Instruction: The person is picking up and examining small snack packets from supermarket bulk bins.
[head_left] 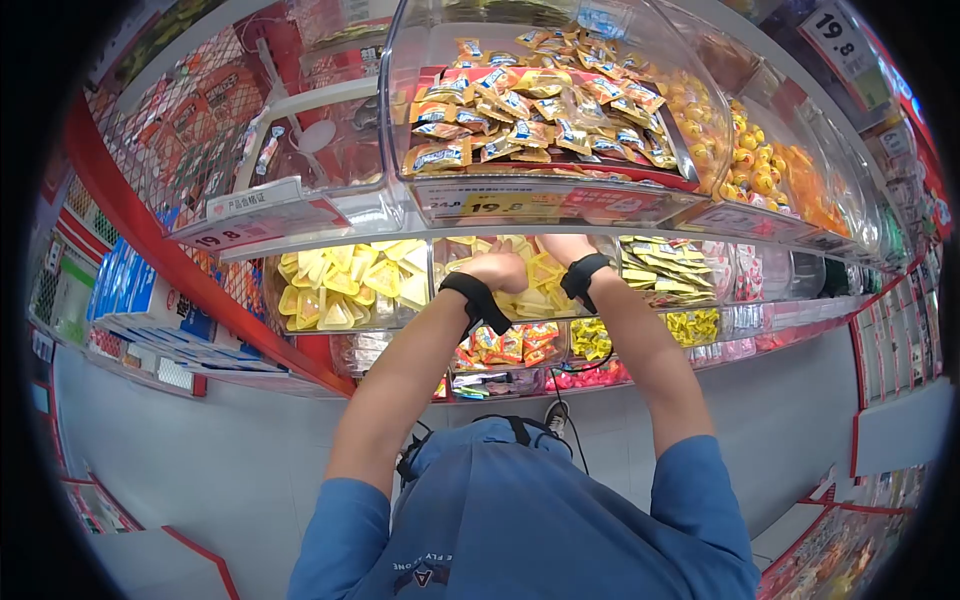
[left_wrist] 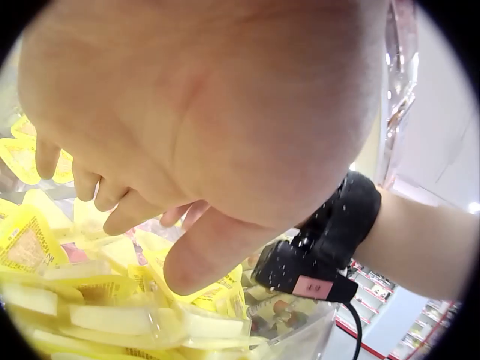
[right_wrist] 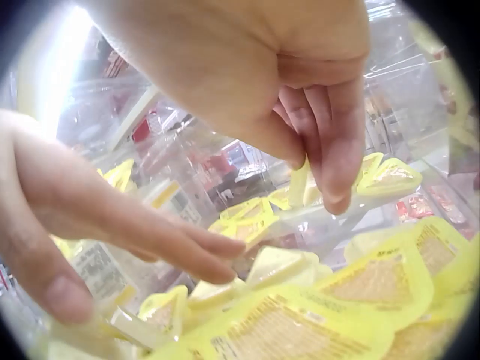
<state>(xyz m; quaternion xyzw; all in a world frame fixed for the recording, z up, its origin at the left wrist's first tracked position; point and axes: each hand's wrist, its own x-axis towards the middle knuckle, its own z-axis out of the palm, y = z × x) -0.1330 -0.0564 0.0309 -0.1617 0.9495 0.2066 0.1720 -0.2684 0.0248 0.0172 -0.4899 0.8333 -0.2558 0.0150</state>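
Yellow triangular packets (head_left: 540, 272) fill a clear bin in the second shelf row. My left hand (head_left: 498, 270) is over this bin; in the right wrist view its fingers (right_wrist: 161, 232) extend loosely above the packets (right_wrist: 300, 322), with the thumb low at the left. The left wrist view shows the palm (left_wrist: 195, 112) and spread thumb close above packets (left_wrist: 105, 319). To its right, my right hand (head_left: 567, 247) reaches into the same bin, partly hidden by the upper shelf. Its thumb and fingers (right_wrist: 336, 169) pinch a small yellow packet (right_wrist: 299, 184).
Above hangs a clear bin of wrapped candies (head_left: 540, 110) with a price strip (head_left: 520, 205) along its front. More yellow packets (head_left: 350, 285) lie in the bin at left, green-yellow packets (head_left: 665, 270) at right. Lower bins hold red packets (head_left: 508, 345).
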